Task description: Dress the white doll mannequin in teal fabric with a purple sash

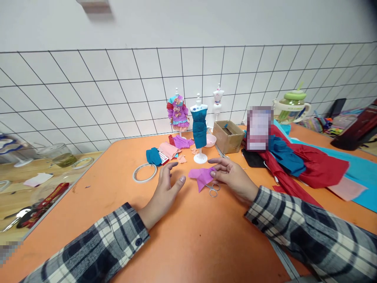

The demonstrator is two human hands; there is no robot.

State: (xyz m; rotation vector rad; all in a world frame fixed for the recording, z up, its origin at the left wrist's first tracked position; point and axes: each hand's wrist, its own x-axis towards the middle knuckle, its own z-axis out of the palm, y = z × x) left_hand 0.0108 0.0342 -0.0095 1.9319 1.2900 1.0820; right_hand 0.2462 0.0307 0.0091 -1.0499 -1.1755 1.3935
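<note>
My right hand (231, 175) pinches a small purple crepe paper piece (202, 177) by its right edge, just above the orange table. Under the paper's lower edge lies a pair of small silver scissors (213, 192), its blades partly hidden. My left hand (167, 182) hovers to the left of the paper, fingers apart and holding nothing. Beyond both hands a miniature dress form (199, 125) wrapped in teal crepe paper stands upright on a round white base. A roll of narrow white tape (145, 173) lies flat to the left of my left hand.
Behind stand a dressed miniature form (178, 112), a bare white one (218, 100), a cardboard box (228, 137) and a pink bowl (210, 140). Paper scraps (169, 150) lie nearby. On the right are a propped phone (259, 129), red paper (321, 165) and a drink jug (291, 108).
</note>
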